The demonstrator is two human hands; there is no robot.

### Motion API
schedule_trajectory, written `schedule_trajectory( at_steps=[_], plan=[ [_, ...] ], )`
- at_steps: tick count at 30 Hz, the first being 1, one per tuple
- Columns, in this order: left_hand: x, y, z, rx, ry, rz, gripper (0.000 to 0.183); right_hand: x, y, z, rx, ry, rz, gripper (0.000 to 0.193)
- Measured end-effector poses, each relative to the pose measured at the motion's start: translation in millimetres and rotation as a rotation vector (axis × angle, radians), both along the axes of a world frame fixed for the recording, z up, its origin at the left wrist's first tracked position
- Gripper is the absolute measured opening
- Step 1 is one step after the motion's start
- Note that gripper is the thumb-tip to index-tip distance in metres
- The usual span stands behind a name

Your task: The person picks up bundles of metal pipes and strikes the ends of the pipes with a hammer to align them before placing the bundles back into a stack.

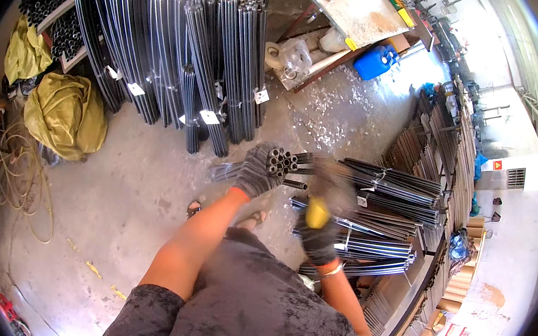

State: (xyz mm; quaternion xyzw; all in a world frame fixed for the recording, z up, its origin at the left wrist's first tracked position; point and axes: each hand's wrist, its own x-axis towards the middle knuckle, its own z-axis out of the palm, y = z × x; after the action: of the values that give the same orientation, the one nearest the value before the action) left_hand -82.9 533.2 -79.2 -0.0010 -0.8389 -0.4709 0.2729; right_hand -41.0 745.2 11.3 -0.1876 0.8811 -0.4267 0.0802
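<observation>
My left hand [259, 171], in a grey knitted glove, is closed around the near end of a bundle of dark metal tubes [281, 162]. The tubes' open round ends face me, and one tube [295, 184] sticks out lower than the others. To the right, my right hand [319, 243] wears a dark glove and grips a yellow-handled tool [318, 213]. A brownish-grey smear from motion spreads above the yellow part, so the tool's kind cannot be made out. The smear hides part of the bundle.
Tied bundles of dark tubes [371, 246] lie on a rack at the right. More tube bundles [175, 62] stand upright at the far left, beside a yellow-green sack [67, 116]. A worktable [355, 8] and blue jug [375, 61] are at the back. White scraps [325, 118] litter the floor.
</observation>
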Motion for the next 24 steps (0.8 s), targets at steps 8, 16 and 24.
schedule_trajectory(
  at_steps=[8,16,24],
  plan=[
    [-2,-2,-16,0.147,-0.024,0.025,0.049,-16,-77,157,-0.476,-0.175,-0.087,0.016],
    [-11,9,-52,0.191,-0.01,-0.036,0.048,-11,-25,6,0.285,-0.248,0.081,0.028],
    [5,-3,-15,0.054,-0.15,-0.012,0.048,-23,-87,150,-0.604,0.008,-0.005,0.013]
  ],
)
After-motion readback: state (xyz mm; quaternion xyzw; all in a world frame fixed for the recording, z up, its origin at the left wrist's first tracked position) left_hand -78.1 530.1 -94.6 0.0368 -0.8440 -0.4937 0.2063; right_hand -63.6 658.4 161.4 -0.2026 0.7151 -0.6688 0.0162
